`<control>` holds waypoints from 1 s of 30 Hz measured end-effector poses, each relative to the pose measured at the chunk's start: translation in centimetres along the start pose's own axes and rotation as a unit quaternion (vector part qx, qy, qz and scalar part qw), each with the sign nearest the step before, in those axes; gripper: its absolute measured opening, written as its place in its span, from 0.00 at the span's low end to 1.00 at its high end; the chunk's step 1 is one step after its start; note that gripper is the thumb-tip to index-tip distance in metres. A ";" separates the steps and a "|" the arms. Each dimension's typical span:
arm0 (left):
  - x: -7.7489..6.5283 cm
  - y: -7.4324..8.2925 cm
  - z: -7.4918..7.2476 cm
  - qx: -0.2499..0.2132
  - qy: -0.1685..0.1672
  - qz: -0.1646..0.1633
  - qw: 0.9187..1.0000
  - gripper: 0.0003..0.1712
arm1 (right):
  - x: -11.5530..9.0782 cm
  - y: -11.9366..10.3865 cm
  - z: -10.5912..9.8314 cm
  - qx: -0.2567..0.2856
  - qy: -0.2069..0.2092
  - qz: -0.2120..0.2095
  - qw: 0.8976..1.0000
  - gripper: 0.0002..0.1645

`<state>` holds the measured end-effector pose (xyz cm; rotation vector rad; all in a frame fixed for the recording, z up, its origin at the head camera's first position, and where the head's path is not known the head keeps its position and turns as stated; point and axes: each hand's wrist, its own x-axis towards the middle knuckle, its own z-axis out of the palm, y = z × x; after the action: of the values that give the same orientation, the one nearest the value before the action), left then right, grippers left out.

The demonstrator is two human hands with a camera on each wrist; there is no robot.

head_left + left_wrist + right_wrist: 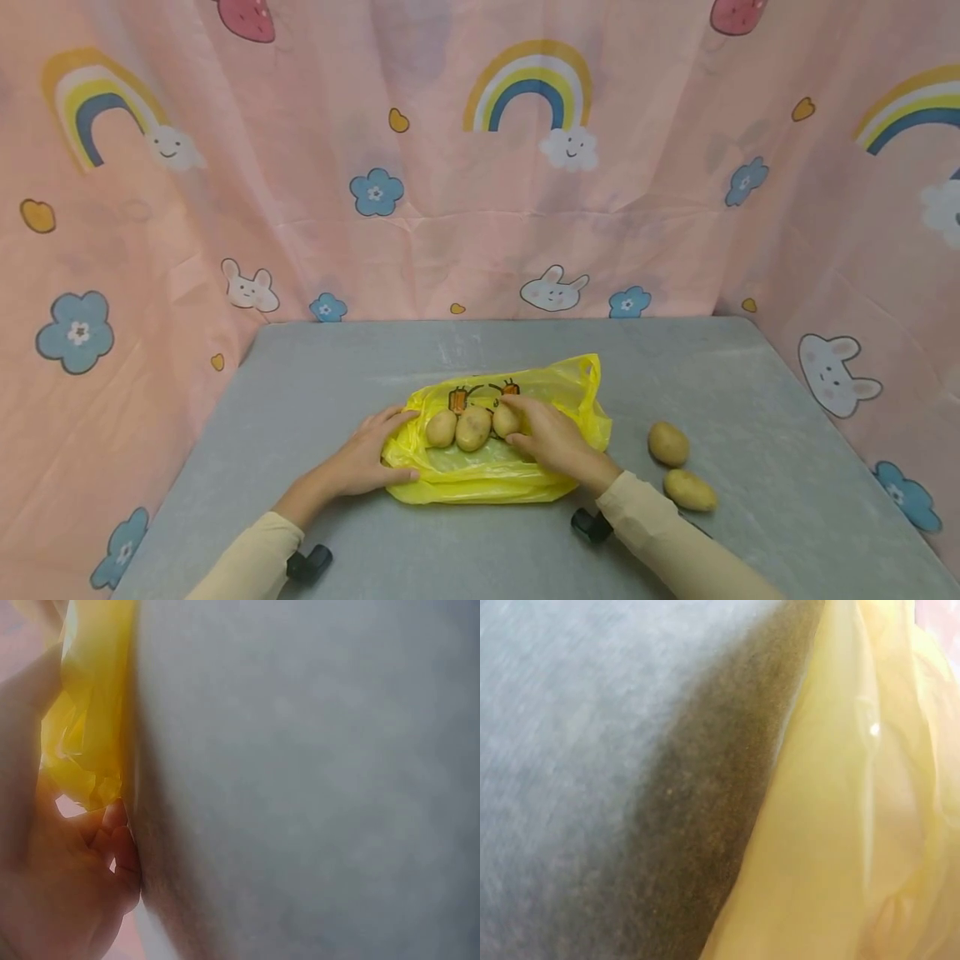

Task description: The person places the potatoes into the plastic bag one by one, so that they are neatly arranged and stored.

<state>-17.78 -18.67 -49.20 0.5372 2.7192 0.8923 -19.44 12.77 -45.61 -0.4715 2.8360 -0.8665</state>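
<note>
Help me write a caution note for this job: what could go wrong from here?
The potato in the right hand might slip and roll against the other two potatoes in the yellow bag. The bag could sag or shift if the left hand lets go of its left end. The loose potatoes on the table lie close to the right sleeve, so a nudge might set them rolling.

no readable words, numbers or brand names in any view, a yellow bag [487, 493] with a dark-and-orange printed drawing [457, 400] partly covered by potatoes [473, 428], a pink cloth [660, 125] with printed pictures only, no legible lettering on either
</note>
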 end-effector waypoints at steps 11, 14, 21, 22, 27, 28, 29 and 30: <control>-0.1 -0.1 0.0 0.005 0.004 0.000 1.000 0.53 | -0.4 -0.4 -0.8 0.031 0.019 0.002 0.999 0.35; -0.1 -0.1 0.0 0.004 0.004 -0.001 1.000 0.53 | -0.5 -0.7 -1.1 0.043 0.018 -0.001 0.999 0.35; 0.0 -0.2 0.0 0.002 0.002 0.000 1.000 0.52 | -0.5 -1.2 -1.8 0.064 0.022 -0.012 0.998 0.34; 0.0 -0.2 0.1 0.002 0.002 0.001 1.000 0.52 | -0.5 -1.3 -1.9 0.069 0.017 -0.010 0.997 0.34; 0.0 -0.2 0.1 0.000 0.002 0.002 1.000 0.52 | -0.8 -1.8 -2.7 0.106 -0.005 -0.011 0.994 0.34; 0.0 -0.2 0.1 0.000 0.003 0.001 1.000 0.52 | -0.9 -1.9 -2.8 0.112 -0.008 -0.014 0.994 0.34; 0.0 -0.2 0.1 -0.001 0.004 0.001 1.000 0.52 | -1.0 -2.0 -3.0 0.118 -0.009 -0.018 0.993 0.33; 0.0 -0.1 0.1 -0.001 0.004 0.002 1.000 0.52 | -1.1 -2.0 -3.2 0.124 -0.010 -0.024 0.992 0.33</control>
<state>-17.77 -18.74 -49.36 0.5390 2.7254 0.9003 -18.61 13.19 -41.82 -0.5114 2.6581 -1.1956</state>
